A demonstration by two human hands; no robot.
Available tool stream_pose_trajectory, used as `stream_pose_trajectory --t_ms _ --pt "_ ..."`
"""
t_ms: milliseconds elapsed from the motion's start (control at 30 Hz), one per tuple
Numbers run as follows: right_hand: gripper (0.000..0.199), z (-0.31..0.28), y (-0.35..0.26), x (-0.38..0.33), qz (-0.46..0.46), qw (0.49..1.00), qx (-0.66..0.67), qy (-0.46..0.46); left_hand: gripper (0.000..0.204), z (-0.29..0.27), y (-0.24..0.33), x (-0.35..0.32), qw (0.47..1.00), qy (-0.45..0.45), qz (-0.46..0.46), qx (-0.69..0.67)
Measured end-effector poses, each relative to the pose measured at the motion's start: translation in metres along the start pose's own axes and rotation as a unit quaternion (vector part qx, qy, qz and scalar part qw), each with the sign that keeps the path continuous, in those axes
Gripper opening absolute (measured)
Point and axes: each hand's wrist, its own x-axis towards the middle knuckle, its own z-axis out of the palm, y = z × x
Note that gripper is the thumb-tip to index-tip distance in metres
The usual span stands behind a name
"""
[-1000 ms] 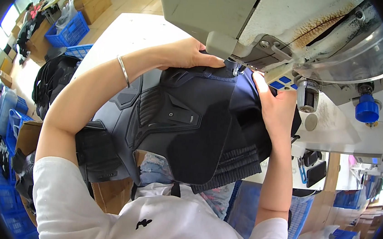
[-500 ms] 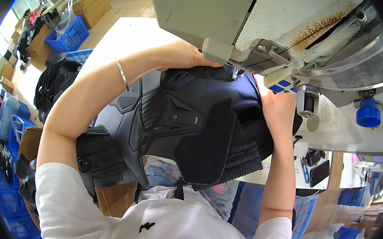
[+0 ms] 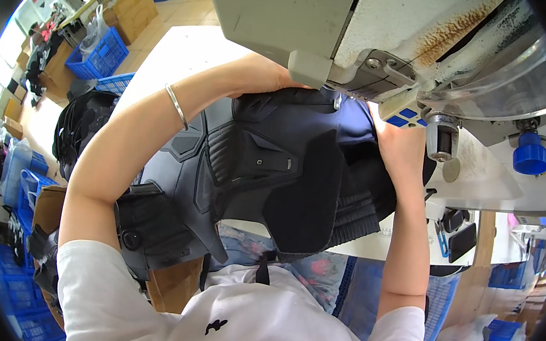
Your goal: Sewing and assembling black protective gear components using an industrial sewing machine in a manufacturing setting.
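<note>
A dark padded garment piece (image 3: 273, 170), black and navy with ribbed panels, lies across the white table under the head of a sewing machine (image 3: 389, 31). My left hand (image 3: 261, 78), with a silver bracelet on the wrist, presses on the garment's far edge beneath the machine head; its fingers are partly hidden. My right hand (image 3: 401, 149) grips the garment's right edge close to the needle area. The needle itself is hidden by the machine.
The white table (image 3: 179, 52) stretches away at the left. Blue plastic crates (image 3: 104, 58) and cardboard boxes (image 3: 131, 5) stand on the floor beyond it. More dark garment pieces (image 3: 79, 124) are piled at the table's left. A blue knob (image 3: 531, 154) sticks out at the machine's right.
The garment and both hands have shifted slightly left under the machine head; the grip looks unchanged.
</note>
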Motion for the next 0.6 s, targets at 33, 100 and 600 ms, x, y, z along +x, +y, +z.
stream_pose_trajectory --t_ms 33,100,600 --pt "0.021 -0.001 -0.001 0.002 -0.009 1.000 0.005 0.008 0.058 0.000 0.001 0.000 1.000 0.007 0.008 0.001" --pt "0.020 -0.001 0.000 0.006 -0.015 1.000 0.009 0.016 0.050 0.001 0.011 -0.005 1.000 0.013 -0.004 0.022" --pt "0.019 -0.006 0.008 0.004 0.101 0.981 0.161 -0.036 0.047 0.003 -0.001 0.018 0.996 0.029 0.067 0.053"
